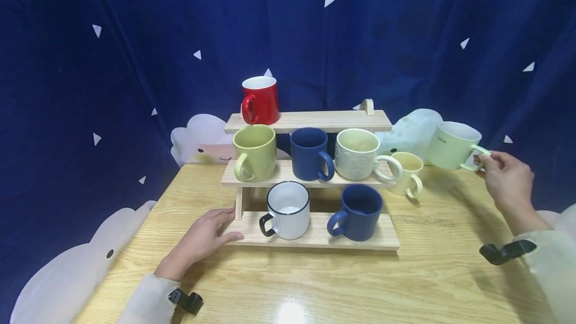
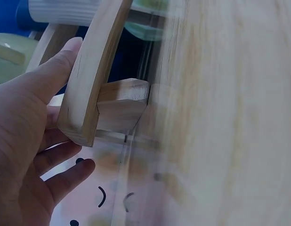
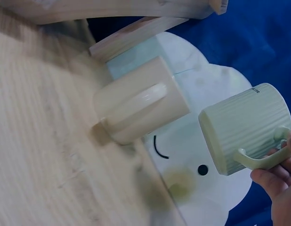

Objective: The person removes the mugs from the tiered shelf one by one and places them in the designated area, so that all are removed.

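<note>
I have the right hand [image 1: 508,176] pinching a ribbed, pale-green mug [image 1: 452,146] by its handle, small dark lettering outside, aloft right of the wooden rack [image 1: 333,120]; the left hand [image 1: 202,236] seemingly grips the rack's left end.

Head view looks forward-down; wrist views (much closer) share its rack [image 1: 324,120]

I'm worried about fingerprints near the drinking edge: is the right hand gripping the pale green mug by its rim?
No, the right wrist view shows the right hand holding the pale green mug by its handle.
</note>
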Action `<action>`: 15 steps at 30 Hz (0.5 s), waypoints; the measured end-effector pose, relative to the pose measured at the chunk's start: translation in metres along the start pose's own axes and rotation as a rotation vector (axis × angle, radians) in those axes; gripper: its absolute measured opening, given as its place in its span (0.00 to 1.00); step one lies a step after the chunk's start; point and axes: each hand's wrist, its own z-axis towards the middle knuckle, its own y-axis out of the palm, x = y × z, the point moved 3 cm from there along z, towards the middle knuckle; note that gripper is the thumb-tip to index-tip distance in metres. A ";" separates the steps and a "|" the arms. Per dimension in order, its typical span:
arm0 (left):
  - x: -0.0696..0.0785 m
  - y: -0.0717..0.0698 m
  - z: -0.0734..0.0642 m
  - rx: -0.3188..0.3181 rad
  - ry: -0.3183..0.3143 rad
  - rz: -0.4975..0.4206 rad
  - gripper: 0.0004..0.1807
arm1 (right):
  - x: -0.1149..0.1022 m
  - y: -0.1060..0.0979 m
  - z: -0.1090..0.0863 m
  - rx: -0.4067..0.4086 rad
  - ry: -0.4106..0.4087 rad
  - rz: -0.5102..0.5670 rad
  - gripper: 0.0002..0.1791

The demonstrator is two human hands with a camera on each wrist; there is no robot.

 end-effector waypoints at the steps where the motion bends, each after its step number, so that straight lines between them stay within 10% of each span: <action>1: 0.000 0.000 0.000 0.001 0.003 0.003 0.39 | 0.003 0.000 -0.001 0.003 0.003 -0.009 0.12; 15: 0.002 -0.001 0.000 -0.004 0.001 0.005 0.38 | 0.034 0.012 -0.016 -0.010 0.016 -0.099 0.26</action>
